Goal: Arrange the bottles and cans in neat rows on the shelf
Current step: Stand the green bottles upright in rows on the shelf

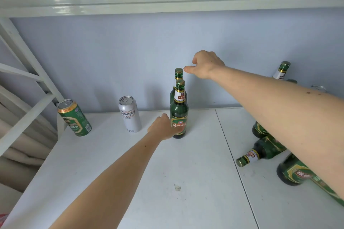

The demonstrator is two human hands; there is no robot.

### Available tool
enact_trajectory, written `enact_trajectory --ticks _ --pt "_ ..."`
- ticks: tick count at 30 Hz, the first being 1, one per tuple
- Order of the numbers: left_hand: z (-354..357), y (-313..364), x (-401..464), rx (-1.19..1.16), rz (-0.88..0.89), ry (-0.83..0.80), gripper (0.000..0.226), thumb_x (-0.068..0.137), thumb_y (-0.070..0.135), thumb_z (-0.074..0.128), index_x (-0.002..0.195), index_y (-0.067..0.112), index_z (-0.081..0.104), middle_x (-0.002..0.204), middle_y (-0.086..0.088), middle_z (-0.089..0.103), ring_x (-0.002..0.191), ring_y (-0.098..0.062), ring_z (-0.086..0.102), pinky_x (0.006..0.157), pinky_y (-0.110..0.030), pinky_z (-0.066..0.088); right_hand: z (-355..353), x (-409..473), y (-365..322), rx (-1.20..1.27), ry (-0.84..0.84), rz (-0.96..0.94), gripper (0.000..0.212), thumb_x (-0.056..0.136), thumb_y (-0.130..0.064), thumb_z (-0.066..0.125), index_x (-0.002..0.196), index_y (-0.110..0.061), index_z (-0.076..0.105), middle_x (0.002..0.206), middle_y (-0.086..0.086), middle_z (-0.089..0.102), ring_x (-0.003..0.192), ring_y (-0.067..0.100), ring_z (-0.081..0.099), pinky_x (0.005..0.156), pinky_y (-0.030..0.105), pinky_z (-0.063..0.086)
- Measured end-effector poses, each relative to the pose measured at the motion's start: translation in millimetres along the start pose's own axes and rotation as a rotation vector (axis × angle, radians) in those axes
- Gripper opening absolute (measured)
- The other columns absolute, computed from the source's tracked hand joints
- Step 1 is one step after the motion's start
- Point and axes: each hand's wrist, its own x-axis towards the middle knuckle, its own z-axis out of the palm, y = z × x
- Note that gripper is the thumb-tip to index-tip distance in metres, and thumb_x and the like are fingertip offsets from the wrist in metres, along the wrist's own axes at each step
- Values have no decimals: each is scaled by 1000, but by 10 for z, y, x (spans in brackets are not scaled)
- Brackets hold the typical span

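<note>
On the white shelf (195,163), two green beer bottles stand upright one behind the other near the back wall. The front bottle (179,115) is the landmark here. The left hand (163,126) wraps around its lower body at the label, fingers curled round the glass, so that grip is clamped on the front bottle. Directly behind it stands the rear bottle (178,76), only its neck and cap showing above the front one. The right hand (204,65) hangs just right of the rear bottle's cap, thumb tip pointing at the cap and very close to it; whether it touches cannot be told. Its fingers are loosely curled and hold nothing.

Left of the front bottle stands a silver can (130,114), upright. Farther left, at the shelf's edge by the white frame (28,83), stands a green can (74,118).

Well to the right of the front bottle, past a seam in the shelf, more green bottles lie on their sides, partly hidden by the right forearm: one lying bottle (260,152) points its cap toward the front bottle, and a nearer bottle (297,173) lies closest to the camera. Another upright bottle (282,70) stands against the back wall behind the forearm.
</note>
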Motion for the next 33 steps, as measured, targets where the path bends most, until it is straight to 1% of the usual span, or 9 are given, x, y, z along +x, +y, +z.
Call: enact_trajectory --ticks 3,7,10,12,15,19,23,27,33 --pt "124 12 -86 34 71 -154 56 83 57 60 120 15 56 120 -2 62 101 -21 57 91 -33 48 -113 -178 144 5 33 26 51 91 -45 60 123 -5 59 124 10 62 116 30 57 95 39 47" --pt "323 154 -201 66 117 -219 70 82 62 60 129 11 49 127 -5 57 114 -25 54 94 -32 46 -234 -444 423 -4 52 67 54 90 -47 61 121 -4 60 121 10 63 116 31 57 94 40 48" --pt "453 381 -311 73 172 -240 78 85 60 59 139 6 42 136 -5 50 123 -24 49 99 -34 43 -314 -639 693 4 30 87 39 87 -50 62 98 -12 62 99 2 59 101 27 55 78 33 45" --pt "542 537 -369 79 216 -244 77 84 61 59 138 8 43 135 -4 51 122 -22 50 99 -33 44 -371 -764 870 7 16 99 37 86 -51 63 86 -14 61 91 1 59 96 26 55 74 32 44" --pt "700 740 -422 86 268 -269 76 83 62 59 137 10 45 135 -3 52 122 -22 50 98 -33 44 -467 -954 1119 8 9 125 45 85 -53 63 95 -10 71 101 4 68 103 26 59 85 35 50" --pt "916 1019 -514 73 316 -260 73 82 64 60 133 13 49 131 -1 55 119 -20 51 98 -35 44 -617 -1157 1429 -3 -3 137 46 84 -54 64 93 -9 74 99 6 70 101 25 61 90 39 51" --pt "1131 1366 -644 24 361 -258 70 81 62 61 130 13 51 123 0 59 114 -19 53 97 -37 47 -822 -1321 1701 -37 -7 112 47 84 -53 65 89 -7 74 95 9 72 94 24 64 83 37 54" --pt "1360 1639 -759 3 364 -254 67 80 61 63 127 14 53 123 -2 60 110 -20 58 95 -39 49 -1021 -1516 1970 -95 -48 70 41 83 -53 67 88 -13 75 91 1 70 90 19 62 66 27 46" --pt "1670 1808 -875 -7 335 -187 68 79 62 64 127 16 53 126 -2 59 115 -21 54 95 -36 47 -1088 -1809 2371 -167 -204 55 50 81 -53 71 104 -9 72 105 5 71 101 21 64 89 35 52"
